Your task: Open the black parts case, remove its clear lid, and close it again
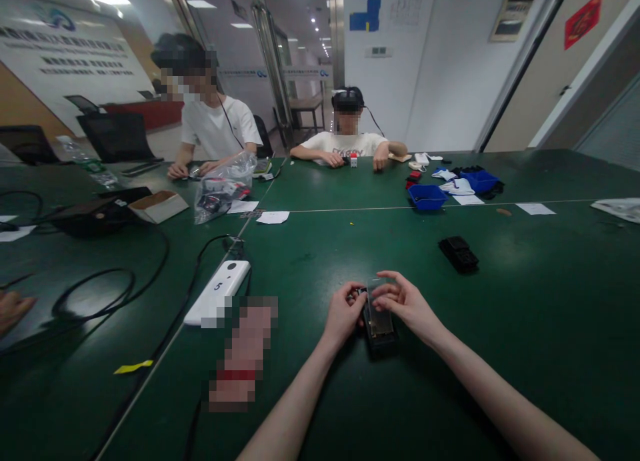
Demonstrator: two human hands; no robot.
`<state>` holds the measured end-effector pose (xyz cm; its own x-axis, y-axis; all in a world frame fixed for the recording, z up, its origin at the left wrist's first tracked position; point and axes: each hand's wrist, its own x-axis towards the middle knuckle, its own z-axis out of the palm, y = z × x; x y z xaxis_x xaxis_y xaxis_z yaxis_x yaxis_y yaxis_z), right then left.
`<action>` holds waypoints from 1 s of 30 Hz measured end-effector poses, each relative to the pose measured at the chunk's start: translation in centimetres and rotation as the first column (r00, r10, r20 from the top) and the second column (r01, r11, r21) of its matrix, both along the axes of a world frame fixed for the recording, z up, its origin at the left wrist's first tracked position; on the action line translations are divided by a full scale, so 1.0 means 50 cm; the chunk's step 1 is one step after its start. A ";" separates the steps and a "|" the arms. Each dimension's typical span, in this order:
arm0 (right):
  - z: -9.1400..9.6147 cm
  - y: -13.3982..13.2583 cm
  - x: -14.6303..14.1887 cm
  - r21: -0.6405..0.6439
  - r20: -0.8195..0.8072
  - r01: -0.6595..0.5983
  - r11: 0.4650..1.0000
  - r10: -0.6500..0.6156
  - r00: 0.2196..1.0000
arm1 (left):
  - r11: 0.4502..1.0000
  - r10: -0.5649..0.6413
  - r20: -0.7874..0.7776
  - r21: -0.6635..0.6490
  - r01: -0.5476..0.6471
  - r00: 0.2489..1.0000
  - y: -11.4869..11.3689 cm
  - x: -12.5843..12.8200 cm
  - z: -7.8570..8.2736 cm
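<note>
Low over the table in front of me is a dark, boxy case (381, 339) with a clear plastic cover (376, 289) at its upper part. My left hand (344, 312) is closed on the case's left side, thumb along its edge. From the right, my right hand (405, 304) reaches over the clear cover, its thumb and fingers bent around the cover's edge. What lies inside the case is too dark to make out. A second black boxy object (459, 254) rests farther off to the right, apart from both hands.
To the left lie a white power bank (220, 291) marked 5, a blurred-out pinkish item (249, 344) and black cables (165, 334). Two people sit across the green table (310, 261). A plastic bag (223, 187) and blue tray (427, 197) stand farther back. Another person's hand (15, 311) shows far left.
</note>
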<state>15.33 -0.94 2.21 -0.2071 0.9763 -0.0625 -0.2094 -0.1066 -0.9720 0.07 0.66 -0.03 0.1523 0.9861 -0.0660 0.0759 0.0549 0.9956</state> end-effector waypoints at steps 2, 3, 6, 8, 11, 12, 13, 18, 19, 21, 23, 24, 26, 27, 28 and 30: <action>0.000 -0.001 0.000 -0.001 0.013 -0.013 1.000 0.013 1.000 | 1.000 0.001 -0.005 -0.003 -0.001 1.000 -0.001 0.000 0.003; 0.000 -0.002 -0.001 0.000 0.020 -0.021 1.000 0.021 1.000 | 1.000 0.002 -0.003 -0.002 -0.002 1.000 -0.002 0.000 0.005; -0.002 -0.003 -0.001 0.008 0.036 -0.042 0.999 0.041 0.998 | 1.000 -0.002 -0.003 -0.004 0.002 1.000 -0.002 0.000 0.009; -0.002 -0.004 0.001 0.026 0.057 -0.053 0.998 0.051 0.997 | 1.000 -0.004 -0.001 -0.008 0.004 1.000 -0.002 0.000 0.011; 0.002 -0.006 0.005 0.080 0.162 -0.065 0.995 0.052 0.985 | 1.000 0.000 -0.002 -0.014 0.000 1.000 -0.002 0.001 0.013; 0.005 -0.007 0.007 0.104 0.218 -0.067 0.992 0.043 0.975 | 1.000 0.000 -0.001 -0.016 0.000 1.000 -0.002 0.001 0.014; 0.008 -0.008 0.010 0.131 0.277 -0.068 0.989 0.030 0.961 | 1.000 0.001 0.003 -0.017 -0.001 1.000 -0.002 0.001 0.014; 0.011 -0.007 0.019 0.229 0.518 -0.085 0.970 -0.047 0.854 | 1.000 -0.003 0.016 -0.023 0.004 1.000 -0.002 0.001 0.017; 0.008 -0.006 0.020 0.251 0.552 -0.080 0.965 -0.075 0.831 | 1.000 -0.002 0.020 -0.022 0.002 1.000 -0.002 0.002 0.016; 0.000 -0.005 0.022 0.299 0.587 -0.074 0.952 -0.122 0.800 | 1.000 0.009 0.033 -0.017 -0.008 0.999 -0.002 0.002 0.014; -0.008 -0.003 0.023 0.310 0.578 -0.096 0.946 -0.108 0.809 | 1.000 0.018 0.055 -0.014 -0.017 0.998 -0.002 0.001 0.011; -0.011 -0.002 0.023 0.296 0.565 -0.112 0.949 -0.079 0.822 | 1.000 0.008 0.070 -0.020 -0.007 0.998 -0.001 0.000 0.009; -0.014 0.000 0.022 0.250 0.535 -0.133 0.959 -0.022 0.845 | 0.999 -0.021 0.125 -0.038 0.026 0.992 -0.001 -0.002 0.005; -0.015 0.000 0.021 0.228 0.523 -0.133 0.965 -0.006 0.852 | 0.999 -0.028 0.140 -0.042 0.034 0.990 0.000 -0.003 0.005; -0.016 0.001 0.021 0.211 0.513 -0.128 0.969 0.002 0.858 | 0.998 -0.035 0.144 -0.043 0.042 0.989 0.000 -0.003 0.005; -0.017 0.001 0.020 0.194 0.493 -0.121 0.974 0.010 0.870 | 0.999 -0.025 0.119 -0.028 0.028 0.993 0.000 -0.003 0.006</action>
